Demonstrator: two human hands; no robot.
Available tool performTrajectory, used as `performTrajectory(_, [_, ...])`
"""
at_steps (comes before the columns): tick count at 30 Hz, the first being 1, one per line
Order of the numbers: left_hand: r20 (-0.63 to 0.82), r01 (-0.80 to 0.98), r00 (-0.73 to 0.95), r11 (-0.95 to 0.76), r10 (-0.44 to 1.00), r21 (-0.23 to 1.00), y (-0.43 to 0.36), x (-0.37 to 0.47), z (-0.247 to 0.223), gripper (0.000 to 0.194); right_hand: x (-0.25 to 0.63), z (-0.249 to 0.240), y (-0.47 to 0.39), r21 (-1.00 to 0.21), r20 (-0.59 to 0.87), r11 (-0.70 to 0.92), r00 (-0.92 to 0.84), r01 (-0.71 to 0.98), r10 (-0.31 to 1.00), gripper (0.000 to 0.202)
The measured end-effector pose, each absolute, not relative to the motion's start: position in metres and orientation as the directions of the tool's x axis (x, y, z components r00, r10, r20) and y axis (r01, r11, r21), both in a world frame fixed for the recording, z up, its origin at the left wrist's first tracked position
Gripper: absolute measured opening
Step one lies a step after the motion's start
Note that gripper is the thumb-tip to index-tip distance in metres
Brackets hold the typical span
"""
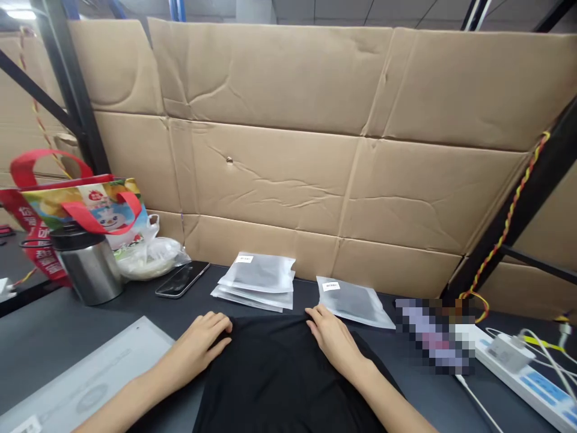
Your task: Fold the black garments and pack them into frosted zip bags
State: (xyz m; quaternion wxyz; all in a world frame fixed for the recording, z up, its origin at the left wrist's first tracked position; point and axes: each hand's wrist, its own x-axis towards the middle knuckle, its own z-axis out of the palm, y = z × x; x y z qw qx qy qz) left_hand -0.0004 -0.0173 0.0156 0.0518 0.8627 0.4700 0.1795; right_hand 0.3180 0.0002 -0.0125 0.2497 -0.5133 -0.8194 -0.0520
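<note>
A piece of black cloth, perhaps a garment, lies spread on the dark tabletop in front of me; its lower part runs out of view. My left hand grips its far left corner, fingers curled with the thumb just below them. At the far edge, toward the right, my right hand has its fingertips closed on the fabric. Just beyond the cloth lies a small stack of frosted plastic bags with a white label. Another frosted bag rests behind my right hand.
Left of my arm lies a large translucent bag. Behind it stand a steel bottle, a phone, a white plastic bag and a colourful tote. To the right are a blurred-out object and a power strip with cables. Cardboard walls the back.
</note>
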Motion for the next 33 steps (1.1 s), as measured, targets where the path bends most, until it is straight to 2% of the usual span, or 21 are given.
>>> performTrajectory(5, [0.301,0.819,0.373,-0.464,0.878,0.338,0.002,-0.001,0.012,0.013,0.318,-0.011,0.001,-0.189,0.467,0.468,-0.34,0.863,0.816,0.028])
performTrajectory(8, [0.272,0.823,0.329,-0.416,0.904,0.387,0.021,0.001,0.01,0.015,0.317,-0.01,0.003,-0.204,0.465,0.473,-0.34,0.857,0.817,0.025])
performTrajectory(13, [0.235,0.798,0.334,-0.406,0.913,0.444,0.022,0.003,0.018,0.006,0.314,0.0,-0.001,-0.252,0.491,0.522,-0.358,0.815,0.794,0.012])
performTrajectory(15, [0.236,0.776,0.354,-0.425,0.905,0.465,0.012,0.003,0.023,0.003,0.316,0.005,-0.007,-0.271,0.508,0.546,-0.364,0.793,0.78,0.014])
performTrajectory(17, [0.241,0.749,0.391,-0.459,0.888,0.478,-0.001,0.0,0.026,0.01,0.32,0.01,-0.015,-0.286,0.515,0.572,-0.381,0.769,0.768,0.017])
performTrajectory(21, [0.269,0.694,0.562,-0.623,0.782,0.362,-0.025,-0.013,0.021,0.04,0.333,0.009,-0.035,-0.291,0.49,0.642,-0.465,0.709,0.737,0.027])
performTrajectory(23, [0.22,0.662,0.658,-0.693,0.72,0.287,-0.036,-0.019,0.019,0.049,0.341,0.005,-0.045,-0.287,0.459,0.679,-0.525,0.676,0.717,0.034])
performTrajectory(28, [0.063,0.648,0.733,-0.724,0.677,0.236,-0.058,-0.024,0.026,0.049,0.353,-0.003,-0.059,-0.316,0.383,0.665,-0.55,0.677,0.742,0.037])
performTrajectory(33, [0.039,0.661,0.738,-0.732,0.674,0.165,-0.062,-0.019,0.029,0.049,0.353,-0.002,-0.064,-0.326,0.415,0.657,-0.521,0.68,0.746,0.031])
